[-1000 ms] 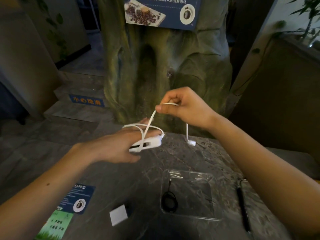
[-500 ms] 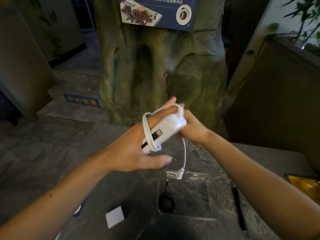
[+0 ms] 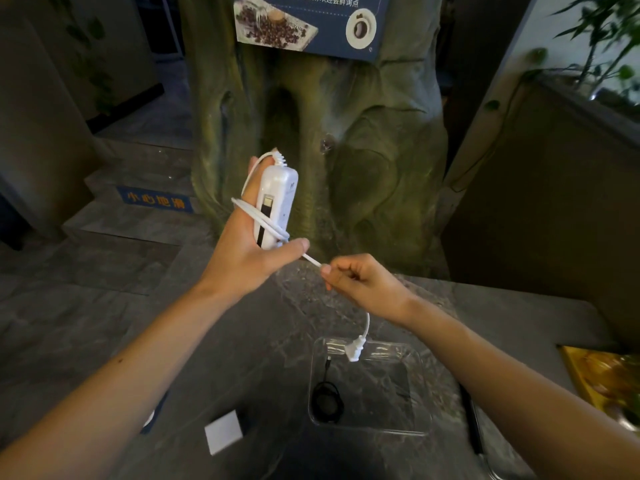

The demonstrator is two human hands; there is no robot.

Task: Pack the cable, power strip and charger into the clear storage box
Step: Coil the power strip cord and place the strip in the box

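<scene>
My left hand [image 3: 244, 251] holds the white power strip [image 3: 277, 206] upright above the dark stone table, with its white cord looped around the strip and my fingers. My right hand [image 3: 363, 282] pinches the cord just right of the strip. The cord's white plug [image 3: 356, 349] dangles below it, over the far rim of the clear storage box [image 3: 420, 393]. A coiled black cable [image 3: 327, 401] lies inside the box at its left side. The white square charger [image 3: 223, 436] rests on the table left of the box.
A black pen [image 3: 472, 420] lies right of the box. A blue card peeks out from under my left forearm. A yellow picture [image 3: 602, 379] sits at the table's right edge. A green sculpted tree trunk [image 3: 346, 133] rises behind the table, with steps at left.
The power strip has been turned from slanted to upright in my left hand. My right hand moved from behind the strip down to its lower right, pulling the cord around it.
</scene>
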